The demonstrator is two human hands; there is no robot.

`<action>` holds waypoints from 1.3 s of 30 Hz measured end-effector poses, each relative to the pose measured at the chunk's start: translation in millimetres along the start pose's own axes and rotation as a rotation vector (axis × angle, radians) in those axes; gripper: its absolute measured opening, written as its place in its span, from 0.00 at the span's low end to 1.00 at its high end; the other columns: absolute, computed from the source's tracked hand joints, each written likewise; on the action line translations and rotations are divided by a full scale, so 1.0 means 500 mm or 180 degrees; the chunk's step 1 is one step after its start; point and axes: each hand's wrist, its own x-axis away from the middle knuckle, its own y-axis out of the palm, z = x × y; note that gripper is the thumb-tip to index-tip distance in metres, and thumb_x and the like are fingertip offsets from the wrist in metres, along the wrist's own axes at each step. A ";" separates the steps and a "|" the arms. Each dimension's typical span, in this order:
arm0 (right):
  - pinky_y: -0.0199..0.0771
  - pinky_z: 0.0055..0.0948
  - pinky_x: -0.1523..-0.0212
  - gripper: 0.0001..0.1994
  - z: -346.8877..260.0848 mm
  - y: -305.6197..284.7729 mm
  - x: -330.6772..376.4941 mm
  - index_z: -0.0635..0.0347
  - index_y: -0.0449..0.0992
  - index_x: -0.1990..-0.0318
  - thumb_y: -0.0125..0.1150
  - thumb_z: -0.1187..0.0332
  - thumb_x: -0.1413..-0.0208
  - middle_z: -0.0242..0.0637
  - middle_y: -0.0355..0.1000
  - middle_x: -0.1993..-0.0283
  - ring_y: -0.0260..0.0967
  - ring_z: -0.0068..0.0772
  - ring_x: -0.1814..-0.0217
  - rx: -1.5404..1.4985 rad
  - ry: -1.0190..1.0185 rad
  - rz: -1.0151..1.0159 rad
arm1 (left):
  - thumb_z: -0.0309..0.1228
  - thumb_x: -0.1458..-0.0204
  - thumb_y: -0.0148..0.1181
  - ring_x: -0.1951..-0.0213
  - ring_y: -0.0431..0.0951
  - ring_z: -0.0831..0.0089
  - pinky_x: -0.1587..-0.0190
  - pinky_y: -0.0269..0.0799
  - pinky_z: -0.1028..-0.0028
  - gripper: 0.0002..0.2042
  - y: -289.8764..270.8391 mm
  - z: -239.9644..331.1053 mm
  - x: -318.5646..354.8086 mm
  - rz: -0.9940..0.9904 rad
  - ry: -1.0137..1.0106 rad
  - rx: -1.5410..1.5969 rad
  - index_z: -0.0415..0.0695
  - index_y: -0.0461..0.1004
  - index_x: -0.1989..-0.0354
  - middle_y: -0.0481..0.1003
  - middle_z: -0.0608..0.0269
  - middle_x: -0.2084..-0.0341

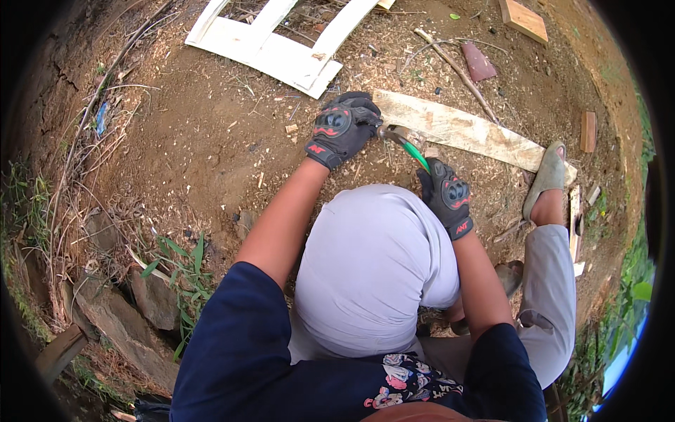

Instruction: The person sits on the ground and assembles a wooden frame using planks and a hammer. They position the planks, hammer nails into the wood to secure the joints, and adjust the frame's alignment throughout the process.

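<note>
My right hand (448, 198), in a black glove with red marks, is closed round the green handle (416, 156) of a claw hammer. The metal hammer head (399, 132) lies by the fingertips of my left hand (342, 128), at the near edge of a long pale wooden board (464, 126). My left hand wears a matching glove. Its fingers are bent inward at the board's left end, and what they pinch is hidden. The board rests on the ground, with my sandalled right foot (550, 176) at its right end.
A pale slatted wooden frame (264, 53) lies at the far side. Wood blocks (525, 21), a stick (460, 70) and a reddish flat piece (479, 62) lie beyond the board. Wood chips cover the dirt. Rocks (126, 316) and plants (190, 274) border the left.
</note>
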 end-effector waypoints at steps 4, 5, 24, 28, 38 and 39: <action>0.78 0.52 0.60 0.13 -0.019 0.009 -0.003 0.57 0.77 0.47 0.65 0.64 0.35 0.50 0.80 0.58 0.79 0.56 0.59 -0.0022 -0.0076 0.0029 | 0.32 0.50 0.72 0.39 0.79 0.64 0.36 0.75 0.62 0.06 0.001 -0.014 0.002 -0.0056 0.0093 -0.0102 0.54 0.89 0.63 0.85 0.69 0.54; 0.78 0.52 0.60 0.13 -0.024 0.010 -0.004 0.58 0.77 0.47 0.65 0.64 0.35 0.49 0.80 0.58 0.79 0.55 0.59 0.0009 -0.0025 0.0001 | 0.33 0.49 0.72 0.40 0.79 0.65 0.36 0.75 0.63 0.05 0.004 -0.015 0.003 -0.0012 0.0085 -0.0119 0.55 0.89 0.65 0.85 0.71 0.55; 0.77 0.50 0.62 0.07 -0.038 0.001 -0.012 0.58 0.78 0.52 0.62 0.69 0.34 0.46 0.79 0.61 0.78 0.53 0.61 0.0205 0.0112 0.0293 | 0.34 0.47 0.69 0.42 0.81 0.67 0.39 0.76 0.62 0.04 -0.001 0.005 -0.002 0.0079 0.0041 -0.0252 0.57 0.88 0.66 0.85 0.73 0.56; 0.77 0.50 0.61 0.09 -0.022 0.005 -0.010 0.56 0.78 0.49 0.62 0.67 0.34 0.45 0.79 0.62 0.78 0.53 0.62 0.0071 -0.0012 0.0469 | 0.35 0.46 0.66 0.43 0.81 0.66 0.41 0.78 0.62 0.04 0.003 0.003 -0.001 0.0191 0.0098 -0.0360 0.57 0.87 0.67 0.85 0.73 0.58; 0.76 0.51 0.64 0.08 -0.020 0.023 -0.016 0.55 0.77 0.51 0.62 0.66 0.34 0.47 0.78 0.64 0.78 0.54 0.62 0.0470 0.0346 -0.0524 | 0.35 0.50 0.73 0.39 0.79 0.65 0.37 0.75 0.60 0.08 0.002 0.001 -0.003 -0.0072 0.0082 -0.0423 0.55 0.87 0.61 0.84 0.72 0.52; 0.76 0.52 0.64 0.07 -0.027 0.014 -0.016 0.55 0.77 0.52 0.61 0.65 0.33 0.48 0.78 0.64 0.78 0.54 0.63 0.0267 0.0182 -0.0250 | 0.35 0.51 0.73 0.40 0.79 0.65 0.37 0.75 0.60 0.08 -0.003 0.000 -0.001 -0.0143 0.0069 -0.0389 0.55 0.87 0.61 0.84 0.72 0.52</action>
